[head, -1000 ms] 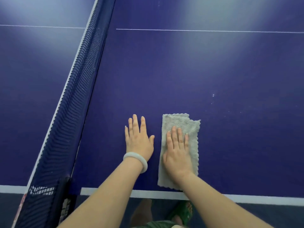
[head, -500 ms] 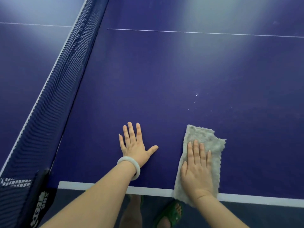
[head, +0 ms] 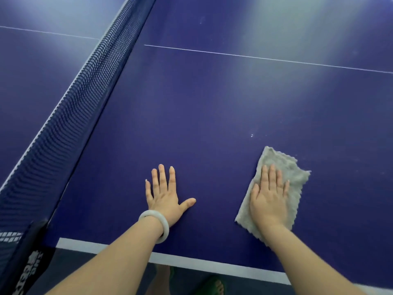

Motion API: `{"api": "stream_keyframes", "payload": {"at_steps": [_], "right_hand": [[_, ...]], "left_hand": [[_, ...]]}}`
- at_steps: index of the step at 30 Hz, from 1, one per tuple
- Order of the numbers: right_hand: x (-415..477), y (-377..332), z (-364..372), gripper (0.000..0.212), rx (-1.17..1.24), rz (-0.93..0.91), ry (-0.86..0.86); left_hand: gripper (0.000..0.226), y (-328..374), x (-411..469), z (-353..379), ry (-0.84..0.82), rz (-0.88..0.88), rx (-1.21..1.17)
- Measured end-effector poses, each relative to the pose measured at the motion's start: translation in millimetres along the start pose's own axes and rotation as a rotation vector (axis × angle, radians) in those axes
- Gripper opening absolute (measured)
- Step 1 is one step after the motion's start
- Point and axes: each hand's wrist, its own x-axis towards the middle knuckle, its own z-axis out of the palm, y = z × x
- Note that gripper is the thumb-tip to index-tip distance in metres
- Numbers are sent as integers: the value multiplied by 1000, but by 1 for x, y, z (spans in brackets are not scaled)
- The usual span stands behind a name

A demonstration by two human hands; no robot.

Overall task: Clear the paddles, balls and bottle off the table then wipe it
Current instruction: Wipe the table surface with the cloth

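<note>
**A:** What lies out past the little-finger side of the left hand?

**B:** The net [head: 70,116], dark blue mesh with a white top band, running away from the person at a slant. Its clamp [head: 27,252] sits at the table's near edge, well out to that same side and nearer the person than the hand is.

**A:** And the left hand itself?

**B:** The left hand [head: 165,194] lies palm down on the blue table [head: 212,113], fingers straight and slightly spread, thumb stuck out toward the other hand. It holds nothing. A pale bracelet [head: 156,225] circles the wrist just behind it.

**A:** Between the two hands?

**B:** Blue table surface; the hands are well apart. Behind both wrists the white edge line [head: 191,264] runs along the table's near side.

**A:** Where is the cloth?

**B:** The grey cloth [head: 295,179] lies flat on the table under the right hand [head: 269,201]. It is an oblong set at a tilt, one corner reaching beyond the fingertips and a wavy edge showing on the little-finger side. The palm and the straight, close-set fingers press down on it; nothing is pinched.

**A:** Anything past the fingertips?

**B:** A few small white specks [head: 252,135] sit on the table just beyond the cloth's far corner, toward the thumb side. Much farther out a thin white line [head: 255,57] crosses the table. Below the table's edge, between the forearms, a foot [head: 214,284] in a green sandal shows, blurred.
</note>
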Motion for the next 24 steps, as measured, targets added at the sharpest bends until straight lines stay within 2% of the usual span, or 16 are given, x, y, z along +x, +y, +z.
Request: {"api": "stream_keyframes", "payload": {"at_steps": [2, 6, 8, 10, 13, 16, 18, 20, 21, 24], "right_hand": [[-15, -22, 3, 64, -18, -84, 7], [12, -65, -1, 61, -33, -528, -29], [46, -72, -8, 61, -54, -624, -47], [83, -66, -14, 61, -71, -562, -54], [113, -32, -23, 60, -23, -194, -55], [90, -3, -22, 61, 76, 146, -33], [55, -14, -13, 64, 92, 241, 24], [23, -44, -4, 65, 82, 210, 40], [10, -61, 1, 65, 65, 125, 35], [-8, -92, 10, 64, 17, -296, -1]], "left_hand": [[112, 0, 0, 0, -8, -3, 6], [111, 1, 0, -1, -22, -13, 15], [111, 1, -1, -1, -25, -14, 13], [110, 1, -1, -2, -34, -12, 9], [110, 1, -1, -3, -40, -14, 21], [110, 2, -2, -5, -52, -18, 27], [110, 2, -1, -4, -53, -21, 28], [110, 2, 0, -4, -52, -22, 33], [111, 2, 0, -3, -51, -24, 33], [111, 2, 1, -2, -30, -24, 34]]}}
